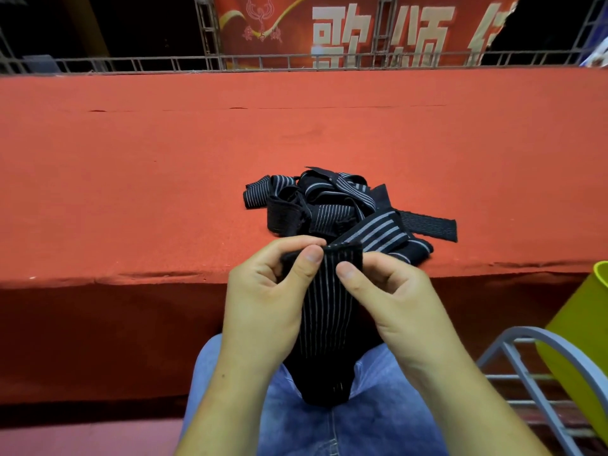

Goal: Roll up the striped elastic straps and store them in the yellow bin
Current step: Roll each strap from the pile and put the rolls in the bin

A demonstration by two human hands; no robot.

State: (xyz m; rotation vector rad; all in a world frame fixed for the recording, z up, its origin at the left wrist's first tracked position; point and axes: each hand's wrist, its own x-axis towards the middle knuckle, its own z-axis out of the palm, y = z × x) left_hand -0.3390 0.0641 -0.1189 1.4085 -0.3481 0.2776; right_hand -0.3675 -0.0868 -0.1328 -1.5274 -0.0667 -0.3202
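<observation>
Black straps (332, 205) with thin grey stripes lie on an orange-red cloth (164, 176); yellow-green bin (579, 324), blue jeans (329, 416), red banner (329, 28).

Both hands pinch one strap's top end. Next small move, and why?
Probably curl the top edge over to start the roll: left hand and right hand pinch the strap at its upper end, no roll shows yet, and the rest hangs to the lap.

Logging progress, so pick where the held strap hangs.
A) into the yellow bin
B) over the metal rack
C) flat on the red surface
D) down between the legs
D: left hand and right hand pinch the strap at its top; it drops between the jeans legs.
</observation>
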